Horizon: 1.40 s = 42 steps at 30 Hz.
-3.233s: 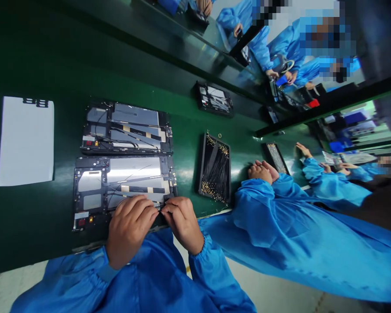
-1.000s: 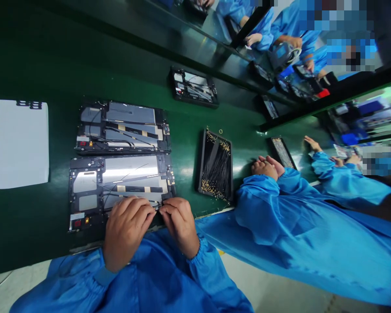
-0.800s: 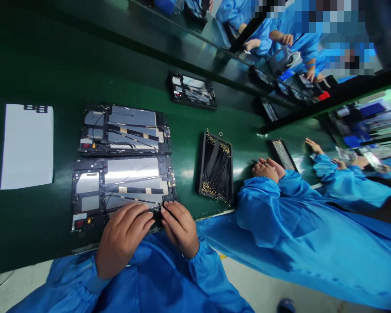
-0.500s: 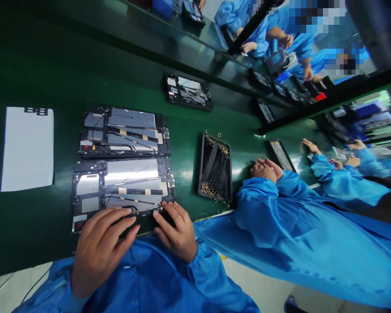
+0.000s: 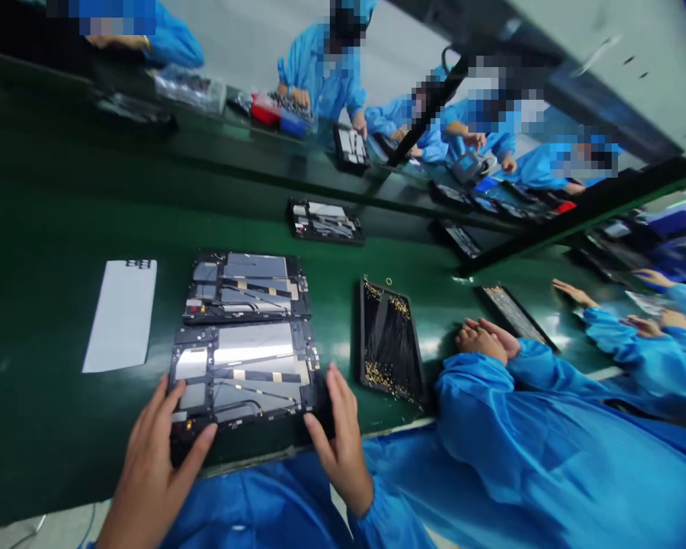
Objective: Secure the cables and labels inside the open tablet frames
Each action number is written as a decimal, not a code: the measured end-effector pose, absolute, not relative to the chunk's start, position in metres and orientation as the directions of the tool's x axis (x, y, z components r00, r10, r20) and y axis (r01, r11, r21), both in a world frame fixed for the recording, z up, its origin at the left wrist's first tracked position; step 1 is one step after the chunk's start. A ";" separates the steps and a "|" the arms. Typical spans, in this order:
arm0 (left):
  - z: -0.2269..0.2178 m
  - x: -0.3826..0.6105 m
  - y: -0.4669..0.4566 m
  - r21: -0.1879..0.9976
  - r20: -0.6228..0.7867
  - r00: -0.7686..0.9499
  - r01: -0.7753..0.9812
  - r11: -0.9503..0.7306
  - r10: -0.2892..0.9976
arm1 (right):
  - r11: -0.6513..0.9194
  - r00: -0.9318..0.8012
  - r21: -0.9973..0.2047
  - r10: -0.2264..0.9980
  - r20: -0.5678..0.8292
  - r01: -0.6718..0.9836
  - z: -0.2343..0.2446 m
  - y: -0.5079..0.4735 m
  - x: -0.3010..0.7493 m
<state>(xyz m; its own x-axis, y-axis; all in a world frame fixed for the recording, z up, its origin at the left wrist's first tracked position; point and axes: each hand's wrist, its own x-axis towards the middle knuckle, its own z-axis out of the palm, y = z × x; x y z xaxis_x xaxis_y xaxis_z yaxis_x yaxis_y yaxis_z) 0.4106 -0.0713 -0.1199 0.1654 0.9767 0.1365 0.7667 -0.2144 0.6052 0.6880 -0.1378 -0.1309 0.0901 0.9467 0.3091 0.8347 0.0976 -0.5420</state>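
An opened tablet (image 5: 251, 347) lies nearest to me, showing silver plates, dark ribbon strips and thin black cables inside a black housing. My left hand (image 5: 160, 450) grips its lower left corner, thumb along the front edge and fingers at the left side. At the other end, my right hand (image 5: 341, 435) holds the right side, with its thumb by the lower right corner. A second opened tablet (image 5: 254, 267) of the same kind lies directly behind, against the first one. The undersides of both hands' grips are hidden.
Right of the tablets stands a black tray (image 5: 386, 335) of thin black cables with gold ends. White sheet (image 5: 123, 316) lies left. Another opened tablet (image 5: 325, 221) sits farther back. A co-worker's clasped hands (image 5: 485, 339) rest at right; a dark post (image 5: 428, 114) and shelf rise behind.
My hands have moved apart from the near tablet's front edge to its left and right ends. A thin cable that arched over the tablet now lies low along its front. The view has tilted up.
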 end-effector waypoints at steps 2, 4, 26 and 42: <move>-0.128 0.408 -0.071 0.556 0.169 0.192 0.792 -0.254 0.967 | 0.085 0.085 -0.533 0.954 0.287 0.842 -0.131 -0.129 0.690; -0.134 0.401 -0.072 0.499 0.221 0.241 0.805 -0.322 0.945 | 0.167 -0.021 -0.495 0.958 0.287 0.853 -0.134 -0.126 0.694; -0.106 0.407 0.098 0.642 0.163 0.299 0.691 -0.331 0.940 | 0.285 -0.062 -0.492 0.905 0.421 0.823 -0.139 0.048 0.731; -0.005 0.479 0.153 0.671 0.200 0.379 0.620 -0.408 0.904 | 0.155 0.117 -0.607 0.916 0.385 0.779 -0.072 0.157 0.804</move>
